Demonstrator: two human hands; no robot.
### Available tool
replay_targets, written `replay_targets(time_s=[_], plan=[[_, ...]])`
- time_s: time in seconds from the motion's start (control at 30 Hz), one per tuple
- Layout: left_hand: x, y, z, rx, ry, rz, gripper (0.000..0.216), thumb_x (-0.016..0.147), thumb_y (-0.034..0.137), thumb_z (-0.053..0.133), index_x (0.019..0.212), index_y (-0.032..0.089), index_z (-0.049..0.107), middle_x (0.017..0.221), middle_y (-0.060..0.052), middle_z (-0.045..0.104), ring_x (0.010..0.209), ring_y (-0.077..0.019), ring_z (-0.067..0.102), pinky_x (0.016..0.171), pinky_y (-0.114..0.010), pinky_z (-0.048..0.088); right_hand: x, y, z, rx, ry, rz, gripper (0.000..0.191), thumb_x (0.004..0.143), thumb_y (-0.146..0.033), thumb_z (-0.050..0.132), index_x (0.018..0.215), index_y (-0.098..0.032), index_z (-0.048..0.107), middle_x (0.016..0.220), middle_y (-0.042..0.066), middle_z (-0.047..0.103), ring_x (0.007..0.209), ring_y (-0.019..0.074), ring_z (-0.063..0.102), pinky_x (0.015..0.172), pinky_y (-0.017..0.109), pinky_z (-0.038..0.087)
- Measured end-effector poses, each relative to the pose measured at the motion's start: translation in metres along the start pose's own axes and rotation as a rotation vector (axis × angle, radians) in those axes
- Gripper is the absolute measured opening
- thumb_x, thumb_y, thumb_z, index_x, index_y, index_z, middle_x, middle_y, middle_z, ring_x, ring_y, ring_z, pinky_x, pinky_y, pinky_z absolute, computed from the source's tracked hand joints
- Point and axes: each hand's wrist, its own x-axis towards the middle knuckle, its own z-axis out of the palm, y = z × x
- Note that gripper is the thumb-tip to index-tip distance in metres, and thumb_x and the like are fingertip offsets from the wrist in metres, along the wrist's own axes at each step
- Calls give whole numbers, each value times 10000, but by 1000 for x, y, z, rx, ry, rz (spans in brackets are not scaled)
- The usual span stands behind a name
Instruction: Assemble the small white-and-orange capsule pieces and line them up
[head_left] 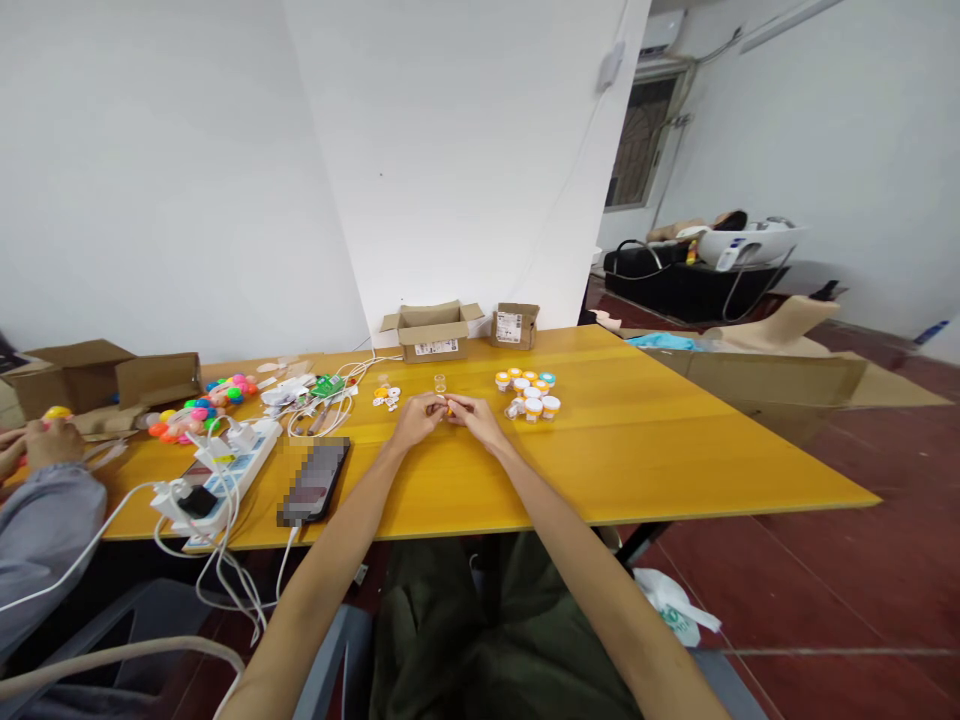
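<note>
My left hand [420, 418] and my right hand [474, 420] meet over the yellow table, fingers closed around a small white and orange piece [450, 408]. Most of that piece is hidden by my fingertips, so its exact kind does not show. Just beyond my hands stands a small clear container [440, 383]. Left of it lies a little heap of white and yellow round parts [388, 396]. Right of my right hand is a cluster of small jars [532, 392] with white lids and orange bands; one has a teal band [547, 379].
Two cardboard boxes, one open [433, 330] and one smaller [515, 326], stand against the wall. Left are a phone [315, 482], a power strip [240, 482] with tangled cables, and colourful balls [202, 410]. A co-worker's hand [56, 440] holds something at the far left.
</note>
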Motion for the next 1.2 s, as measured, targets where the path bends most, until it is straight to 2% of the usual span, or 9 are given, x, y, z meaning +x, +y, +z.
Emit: replay_targets(time_s=[0.2,0.53,0.73,0.9,1.07,1.2], plan=[[0,0,0,2,3,-54,137,818,174,615,827,207,747,655,26,633,598,-112,525,634,-246,454,3,0,1,1,29,24,306,679,-435,789,906,-229,798,953,49,777,913,237,709,865,419,601],[0,1,-5,-17,25,-14,145,868,282,627,937,217,737,773,-6,649,692,-140,552,697,-275,486,0,-4,1,12,22,34,340,673,-454,790,921,-221,790,869,34,770,809,199,698,820,374,601],[-1,0,-1,-38,-12,5,144,888,259,601,810,205,710,754,-15,627,700,-150,543,715,-292,477,-3,-5,0,5,7,39,353,686,-494,780,915,-226,791,882,40,767,791,202,697,798,380,605],[-1,1,-2,-45,-4,-16,173,900,289,596,789,204,699,749,-13,619,706,-149,544,708,-288,466,-4,-7,0,-5,-12,43,353,689,-496,774,912,-223,792,861,31,762,778,198,694,796,374,605],[-2,5,-4,-58,0,-27,180,874,361,646,936,204,707,848,-26,653,743,-150,567,704,-279,469,-4,-8,0,-13,-17,35,315,714,-484,751,894,-227,785,836,30,746,824,218,686,822,394,599],[-2,5,-1,-73,-32,-36,219,830,320,692,1018,208,698,889,-21,672,770,-152,584,719,-278,478,-5,-9,1,-11,-16,41,302,705,-481,755,847,-215,777,744,23,718,810,217,680,813,384,601]])
